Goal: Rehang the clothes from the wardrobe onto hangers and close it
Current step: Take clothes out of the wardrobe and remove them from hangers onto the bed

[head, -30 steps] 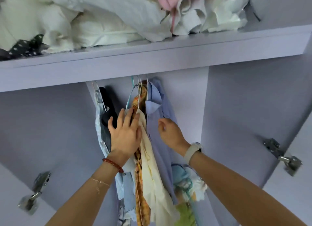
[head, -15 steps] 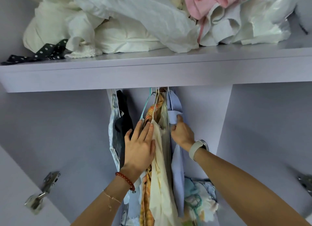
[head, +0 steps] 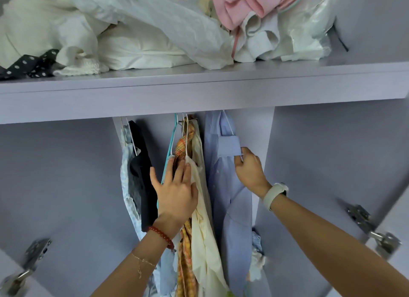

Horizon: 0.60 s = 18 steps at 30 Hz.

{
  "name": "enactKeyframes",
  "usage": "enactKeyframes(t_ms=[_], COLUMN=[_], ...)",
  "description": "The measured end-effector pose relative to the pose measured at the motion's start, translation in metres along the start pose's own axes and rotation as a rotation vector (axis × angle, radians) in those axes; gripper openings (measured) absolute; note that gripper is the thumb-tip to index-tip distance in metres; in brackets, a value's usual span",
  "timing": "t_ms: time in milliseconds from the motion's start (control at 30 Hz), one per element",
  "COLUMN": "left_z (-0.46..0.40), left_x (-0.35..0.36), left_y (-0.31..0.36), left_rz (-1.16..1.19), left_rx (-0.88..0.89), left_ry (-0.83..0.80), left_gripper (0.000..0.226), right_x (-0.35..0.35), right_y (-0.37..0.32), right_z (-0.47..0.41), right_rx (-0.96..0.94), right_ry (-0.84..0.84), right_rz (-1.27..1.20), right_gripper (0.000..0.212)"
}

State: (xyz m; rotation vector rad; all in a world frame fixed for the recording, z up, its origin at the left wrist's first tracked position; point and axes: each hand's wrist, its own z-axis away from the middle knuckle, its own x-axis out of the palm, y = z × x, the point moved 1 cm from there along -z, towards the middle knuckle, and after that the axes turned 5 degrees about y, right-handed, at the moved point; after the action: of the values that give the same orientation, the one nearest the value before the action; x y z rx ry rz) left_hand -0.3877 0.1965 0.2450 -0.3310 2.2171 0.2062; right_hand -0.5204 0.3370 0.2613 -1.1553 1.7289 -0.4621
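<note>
At the far left a metal door hinge [head: 33, 254] sits on the lilac wardrobe [head: 55, 181] wall. Above, the shelf [head: 199, 86] carries a heap of linen: a black polka-dot cloth [head: 26, 65] at the left end, white bedding [head: 137, 50] in the middle, a pink garment [head: 243, 4] and a clear plastic bag [head: 309, 30] toward the right.

Under the shelf the hung clothes form a narrow row. Leftmost are a pale blue patterned garment [head: 129, 199] and a black top [head: 141, 175] on white hangers. Next comes a teal hanger [head: 171, 141], then an orange plaid shirt [head: 184, 146] and a cream garment [head: 203, 230], pressed close together. The left hand [head: 176, 194], with a red bead bracelet [head: 161, 234] at the wrist, lies flat against this bunch, its fingers [head: 170, 170] straight and spread, touching the teal hanger, the plaid and the cream cloth without gripping anything.

Just right hangs a light blue shirt [head: 225, 186] on a white hanger [head: 230, 126], apart from the cream garment by a thin gap. The right hand [head: 250, 172], a white wristband [head: 275, 194] on its wrist, pinches the hanger's white wire and the shirt's collar edge with curled fingers [head: 242, 155]. Below that shirt, crumpled cloth [head: 256, 252] lies low in the wardrobe. A second hinge [head: 374, 230] is fixed to the right wall.
</note>
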Motion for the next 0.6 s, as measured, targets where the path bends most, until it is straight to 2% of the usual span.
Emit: enactKeyframes(t_ms=[133,200,300,367,467,567,600], left_z=[0.005,0.011,0.025,0.039,0.067,0.096,0.108], left_x=[-0.003,-0.001,0.012,0.026,0.048,0.056,0.055], left_y=[0.02,0.034,0.056,0.072,0.101,0.138,0.153], left_rz=[0.184,0.335,0.51,0.51,0.536,0.697,0.746], left_rx=[0.088,0.166,0.238,0.312,0.479,0.543,0.593], left_ry=[0.155,0.133,-0.038,-0.173,-0.341,-0.506,-0.552], left_gripper=[0.035,0.043,0.052,0.05,0.051,0.047,0.052], right_x=[-0.023,-0.037,-0.067,-0.094,-0.139,-0.18,-0.19], right_y=[0.027,0.043,0.059,0.066,0.072,0.072,0.073], right_z=[0.053,0.088,0.139,0.175,0.227,0.283,0.304], right_rx=[0.064,0.154,0.258,0.311,0.376,0.478,0.515], right_ry=[-0.07,-0.162,-0.273,-0.302,-0.267,-0.205,-0.187], right_rz=[-0.087,-0.083,-0.033,0.062,0.118,0.145,0.16], right_gripper=[0.008,0.008,0.003,0.015,0.017,0.012,0.011])
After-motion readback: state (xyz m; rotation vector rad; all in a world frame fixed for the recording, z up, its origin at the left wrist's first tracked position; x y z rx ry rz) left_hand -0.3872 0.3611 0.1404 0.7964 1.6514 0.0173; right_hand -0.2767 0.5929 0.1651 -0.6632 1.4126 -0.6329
